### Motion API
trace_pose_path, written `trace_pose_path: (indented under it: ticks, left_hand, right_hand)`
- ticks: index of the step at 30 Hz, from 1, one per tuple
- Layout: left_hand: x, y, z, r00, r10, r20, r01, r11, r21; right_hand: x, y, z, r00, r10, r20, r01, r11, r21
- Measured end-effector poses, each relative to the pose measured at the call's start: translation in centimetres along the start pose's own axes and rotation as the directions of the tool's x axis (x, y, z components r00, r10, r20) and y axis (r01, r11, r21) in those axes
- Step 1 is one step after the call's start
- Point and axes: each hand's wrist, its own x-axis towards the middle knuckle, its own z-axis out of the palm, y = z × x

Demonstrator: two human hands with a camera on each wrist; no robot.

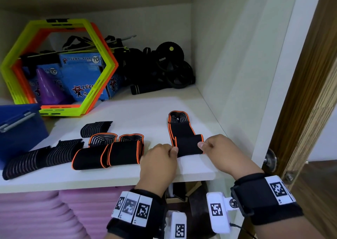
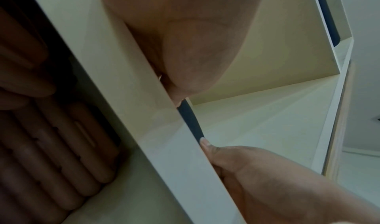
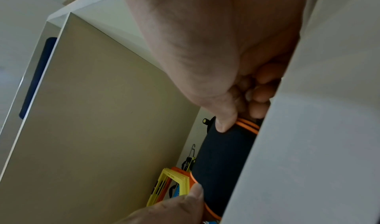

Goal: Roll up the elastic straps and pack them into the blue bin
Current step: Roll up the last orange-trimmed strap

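Head view: left hand (image 1: 160, 156) and right hand (image 1: 217, 147) pinch the orange-edged strap (image 1: 186, 142) at five o'clock, its roll barely begun. Other straps (image 1: 107, 151) lie unrolled; blue bin (image 1: 20, 136) waits at nine o'clock.

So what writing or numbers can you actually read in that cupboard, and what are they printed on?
"LUCKY STAR": on the blue boxes behind the hexagon frames.
"70": in a round badge on the same boxes.
Small round logo on the black wheel: too small to read.
Square coded markers on the wristbands: patterns only, with tiny marks too small to read.
Nothing readable shows on the orange-edged strap or the blue bin.
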Motion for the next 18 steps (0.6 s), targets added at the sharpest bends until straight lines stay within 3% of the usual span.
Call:
trace_pose_path:
  ticks: [8, 14, 18]
  left_hand:
    - [-0.5, 0.5, 0.0, 0.997, -0.004, -0.073, 0.006, 1.000, 0.017]
    - [-0.7, 0.7, -0.2, 0.991, -0.068, -0.112, 0.047, 0.982, -0.185]
    - [-0.8, 0.6, -0.4, 0.989, -0.081, -0.123, 0.045, 0.962, -0.269]
  right_hand:
    - [-0.4, -0.4, 0.4, 0.995, 0.038, -0.091, -0.034, 0.998, 0.052]
    - [-0.7, -1.3, 0.0, 0.983, 0.033, -0.179, -0.013, 0.994, 0.109]
    - [-0.9, -1.4, -0.1, 0.988, 0.038, -0.149, -0.014, 0.988, 0.157]
